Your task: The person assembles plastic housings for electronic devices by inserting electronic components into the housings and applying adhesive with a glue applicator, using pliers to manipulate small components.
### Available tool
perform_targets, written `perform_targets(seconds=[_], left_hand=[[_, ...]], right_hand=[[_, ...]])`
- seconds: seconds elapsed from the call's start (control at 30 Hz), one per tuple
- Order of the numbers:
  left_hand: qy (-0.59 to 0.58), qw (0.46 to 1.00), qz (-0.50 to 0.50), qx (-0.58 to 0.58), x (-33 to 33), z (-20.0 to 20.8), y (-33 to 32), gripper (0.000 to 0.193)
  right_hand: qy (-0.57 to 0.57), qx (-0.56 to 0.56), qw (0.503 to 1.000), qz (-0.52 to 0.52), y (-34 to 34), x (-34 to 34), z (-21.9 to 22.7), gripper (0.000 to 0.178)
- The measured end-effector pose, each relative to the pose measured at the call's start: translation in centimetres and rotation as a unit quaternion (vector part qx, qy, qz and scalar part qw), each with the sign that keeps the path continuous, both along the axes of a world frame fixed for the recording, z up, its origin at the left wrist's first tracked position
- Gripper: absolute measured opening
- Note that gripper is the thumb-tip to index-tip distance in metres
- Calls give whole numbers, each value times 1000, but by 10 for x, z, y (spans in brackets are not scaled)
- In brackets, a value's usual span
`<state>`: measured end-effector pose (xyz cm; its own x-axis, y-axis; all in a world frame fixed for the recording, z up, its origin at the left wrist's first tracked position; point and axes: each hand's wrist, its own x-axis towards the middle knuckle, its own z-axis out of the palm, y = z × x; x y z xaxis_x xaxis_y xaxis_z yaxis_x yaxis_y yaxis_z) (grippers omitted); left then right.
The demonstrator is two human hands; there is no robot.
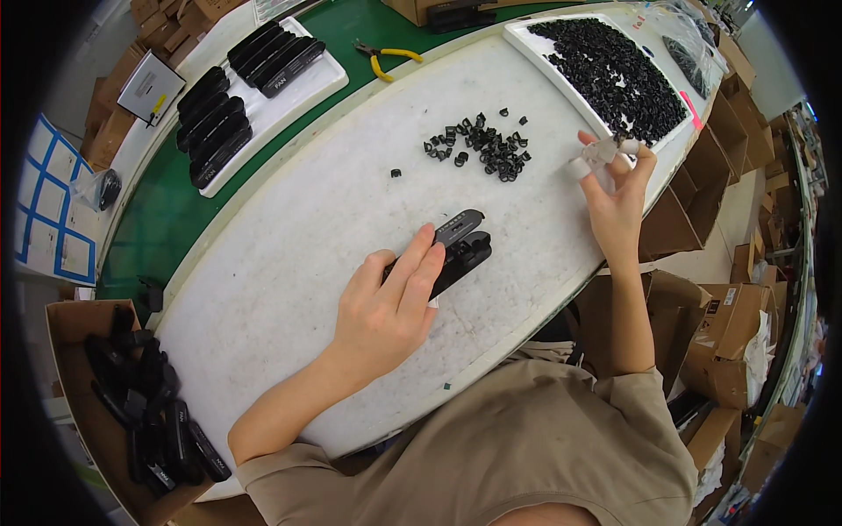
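While the left hand point(386, 307) presses its grip down on a long black plastic housing point(456, 250) lying mid-tabletop point(289, 263), that piece looks only partly assembled. The right hand point(614, 197), fingertips taped white and pinched together, is raised near a small heap of black plastic clips point(482, 145); whether it holds one I cannot tell. A white tray of finished-looking housings point(263, 83) sits far left, while a cardboard box of more housings point(145, 412) seems to await work.
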<state>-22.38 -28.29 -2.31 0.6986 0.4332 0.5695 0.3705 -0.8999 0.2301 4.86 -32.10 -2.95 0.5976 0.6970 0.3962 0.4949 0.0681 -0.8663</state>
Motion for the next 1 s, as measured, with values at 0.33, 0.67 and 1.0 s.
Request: perform_targets(seconds=[0.33,0.67,1.0], left_hand=[[8,1000,-9,17,1,3,1,55],[14,1000,-8,21,4,4,1,54],[18,999,-13,27,2,2,1,52]], right_hand=[[217,70,944,237,-47,-16,-5,34],[53,-34,965,256,-32,-35,9,23],[-11,-40,963,265,-27,-37,8,21]])
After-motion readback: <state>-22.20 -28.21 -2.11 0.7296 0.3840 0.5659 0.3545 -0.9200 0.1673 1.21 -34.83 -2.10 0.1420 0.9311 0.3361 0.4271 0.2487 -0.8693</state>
